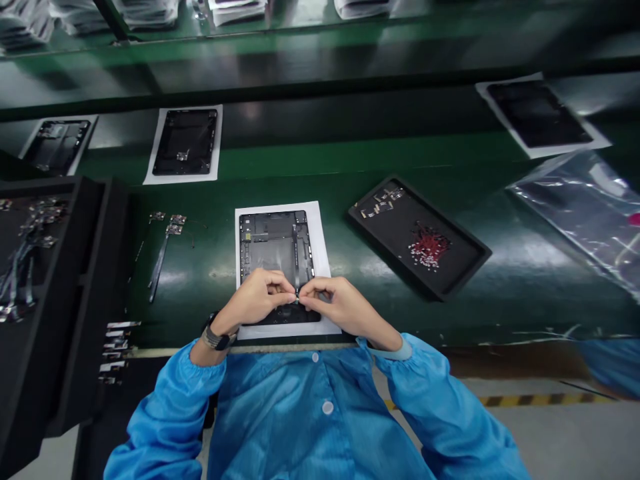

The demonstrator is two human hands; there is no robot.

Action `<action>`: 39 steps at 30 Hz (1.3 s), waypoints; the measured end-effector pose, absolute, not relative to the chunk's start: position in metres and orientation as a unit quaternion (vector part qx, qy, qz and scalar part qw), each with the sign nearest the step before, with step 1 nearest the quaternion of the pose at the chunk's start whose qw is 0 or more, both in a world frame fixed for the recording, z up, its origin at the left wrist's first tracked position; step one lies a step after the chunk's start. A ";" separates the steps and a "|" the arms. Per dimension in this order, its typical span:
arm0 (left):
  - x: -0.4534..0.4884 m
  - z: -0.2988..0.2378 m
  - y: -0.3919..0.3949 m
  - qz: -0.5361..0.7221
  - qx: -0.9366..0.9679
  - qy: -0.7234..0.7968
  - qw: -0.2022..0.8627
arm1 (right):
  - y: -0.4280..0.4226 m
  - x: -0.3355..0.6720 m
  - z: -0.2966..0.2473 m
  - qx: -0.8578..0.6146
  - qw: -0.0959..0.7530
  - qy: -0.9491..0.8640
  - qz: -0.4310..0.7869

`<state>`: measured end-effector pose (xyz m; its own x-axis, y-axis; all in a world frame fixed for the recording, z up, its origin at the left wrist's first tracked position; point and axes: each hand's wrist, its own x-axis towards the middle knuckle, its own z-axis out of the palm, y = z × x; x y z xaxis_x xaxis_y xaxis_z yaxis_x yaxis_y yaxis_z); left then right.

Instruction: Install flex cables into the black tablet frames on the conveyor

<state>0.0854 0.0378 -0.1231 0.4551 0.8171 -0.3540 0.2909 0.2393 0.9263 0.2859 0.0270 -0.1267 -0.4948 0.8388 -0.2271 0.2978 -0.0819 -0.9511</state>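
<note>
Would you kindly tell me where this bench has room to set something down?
Bare green bench lies between the black tray and the plastic bag, plus a narrower strip between tray and white sheet. Crowded: the left, with flex cables and black bins; over the sheet, left hand and right hand pinch a small part.

no text, label or number can be read anywhere.

Both hands meet fingertip to fingertip, the left hand point(260, 293) and right hand point(336, 303) curled in a pinch, forearms angled inward.
</note>
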 end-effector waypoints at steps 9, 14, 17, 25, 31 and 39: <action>0.085 -0.120 0.040 0.186 0.541 0.486 0.661 | 0.029 0.286 -0.126 -0.442 0.221 -0.623 0.606; 0.086 -0.117 0.042 0.183 0.506 0.502 0.676 | 0.031 0.288 -0.124 -0.431 0.209 -0.616 0.625; 0.087 -0.114 0.042 0.172 0.503 0.498 0.684 | 0.031 0.289 -0.123 -0.424 0.199 -0.620 0.630; 0.088 -0.116 0.039 0.180 0.498 0.495 0.689 | 0.027 0.288 -0.125 -0.432 0.214 -0.618 0.621; 0.088 -0.119 0.041 0.170 0.499 0.497 0.689 | 0.028 0.287 -0.127 -0.431 0.211 -0.618 0.622; 0.086 -0.103 0.027 0.147 0.683 0.539 0.471 | 0.030 0.301 -0.116 -0.465 0.230 -0.664 0.538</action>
<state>0.0859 0.0266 -0.1034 0.3755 0.8745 -0.3069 0.5970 0.0250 0.8019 0.3015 0.0302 -0.1157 -0.4614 0.8655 -0.1948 0.3694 -0.0122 -0.9292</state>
